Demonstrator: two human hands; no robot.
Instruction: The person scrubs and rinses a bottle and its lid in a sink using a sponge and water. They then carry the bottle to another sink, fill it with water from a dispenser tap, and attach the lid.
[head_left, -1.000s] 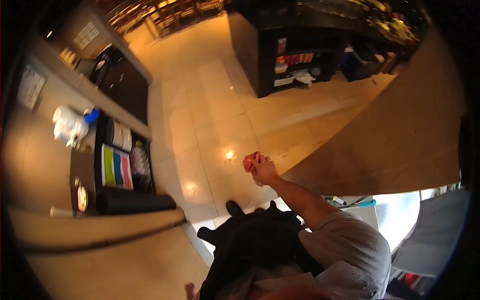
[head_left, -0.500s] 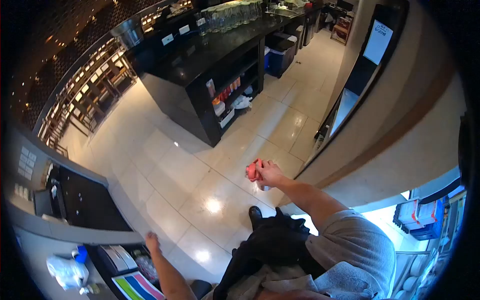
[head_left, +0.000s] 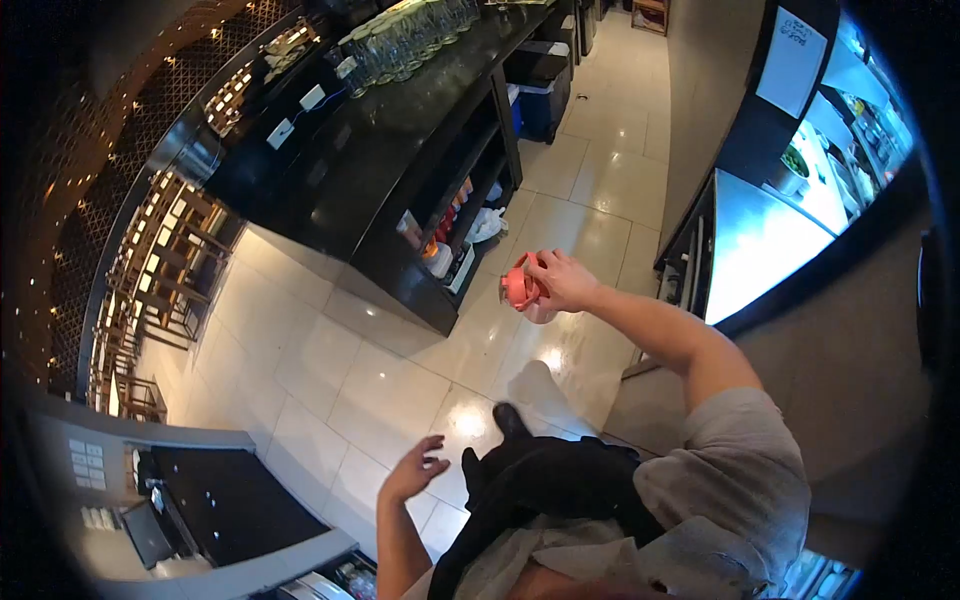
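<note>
A bottle with a red lid [head_left: 519, 286] and a clear lower part is held out over the tiled floor. My right hand [head_left: 563, 281] is closed around its lid and handle, with the arm stretched forward. Low in the view, my left hand [head_left: 413, 470] is raised beside the dark apron [head_left: 545, 478], fingers apart and nothing in it.
A dark counter [head_left: 350, 190] bears rows of glasses [head_left: 410, 42]; bottles and a white bag [head_left: 486, 225] sit on its shelves. At right are a wall with a paper [head_left: 793, 62] and a lit metal surface [head_left: 765, 245]. Chairs [head_left: 170, 300] stand far left.
The view has swung toward the counter and the passage beside it. My left hand has come up further into view with spread fingers. My right hand still holds the bottle, now slightly higher in view.
</note>
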